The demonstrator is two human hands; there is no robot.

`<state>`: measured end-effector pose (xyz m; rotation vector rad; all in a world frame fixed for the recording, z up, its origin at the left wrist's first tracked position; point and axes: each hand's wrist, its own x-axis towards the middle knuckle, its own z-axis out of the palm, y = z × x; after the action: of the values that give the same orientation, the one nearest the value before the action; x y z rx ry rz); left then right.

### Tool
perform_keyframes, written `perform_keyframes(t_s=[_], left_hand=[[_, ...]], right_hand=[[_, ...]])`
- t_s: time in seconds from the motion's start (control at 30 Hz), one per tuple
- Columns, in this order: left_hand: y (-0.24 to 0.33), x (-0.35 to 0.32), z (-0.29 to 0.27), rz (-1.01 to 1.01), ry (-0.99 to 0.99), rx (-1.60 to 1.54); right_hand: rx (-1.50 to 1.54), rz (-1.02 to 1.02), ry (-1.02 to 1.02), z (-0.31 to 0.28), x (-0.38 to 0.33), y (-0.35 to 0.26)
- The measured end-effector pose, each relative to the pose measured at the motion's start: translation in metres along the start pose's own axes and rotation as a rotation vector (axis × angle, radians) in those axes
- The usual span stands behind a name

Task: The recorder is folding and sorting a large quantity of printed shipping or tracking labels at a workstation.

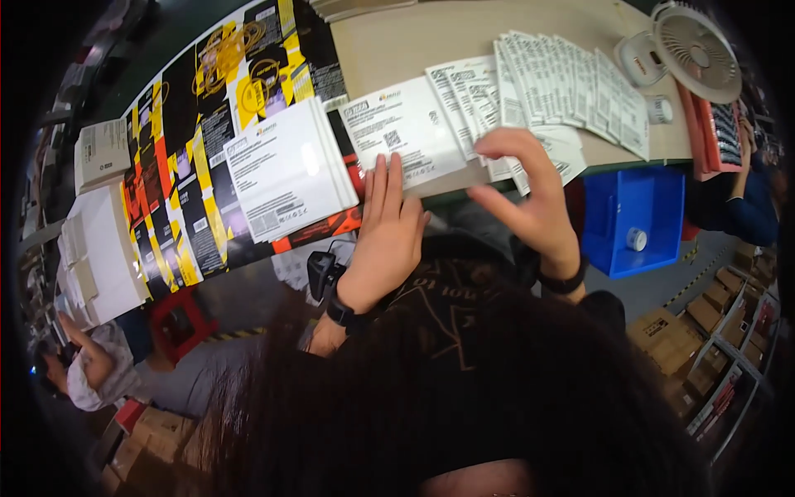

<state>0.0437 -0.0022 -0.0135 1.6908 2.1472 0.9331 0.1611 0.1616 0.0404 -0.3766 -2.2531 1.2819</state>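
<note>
My left hand (385,236) lies with its fingers stretched flat on the lower edge of a white printed leaflet (418,124) on the table. My right hand (534,199) hovers at the table's near edge, thumb and forefinger spread in a wide curve with nothing seen between them. Its other fingers are mostly hidden. Just beyond it, overlapping white leaflets (571,87) spread in a fanned row toward the right. On the left, a squared stack of similar leaflets (286,174) rests on yellow, black and red printed sheets.
Rubber bands (228,58) lie on the printed sheets (195,224). A white fan (698,51) stands at the far right of the table. Below the table edge sits a blue bin (633,219) holding a small white roll. Other people work at both sides; cardboard boxes (662,340) stand behind.
</note>
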Motion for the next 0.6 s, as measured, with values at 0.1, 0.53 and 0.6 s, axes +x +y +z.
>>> perform_keyframes(t_s=[0.1,0.53,0.6], left_hand=[[0.005,0.005,0.002,0.037,-0.100,0.078],[0.013,0.042,0.022,-0.329,0.408,-0.760],[0.008,0.050,0.022,-0.404,0.439,-0.914]], right_hand=[[-0.263,-0.071,-0.115,-0.051,-0.024,0.007],[-0.874,0.126,-0.115,-0.094,-0.061,0.079],[-0.897,0.067,-0.096,-0.083,-0.056,0.086]])
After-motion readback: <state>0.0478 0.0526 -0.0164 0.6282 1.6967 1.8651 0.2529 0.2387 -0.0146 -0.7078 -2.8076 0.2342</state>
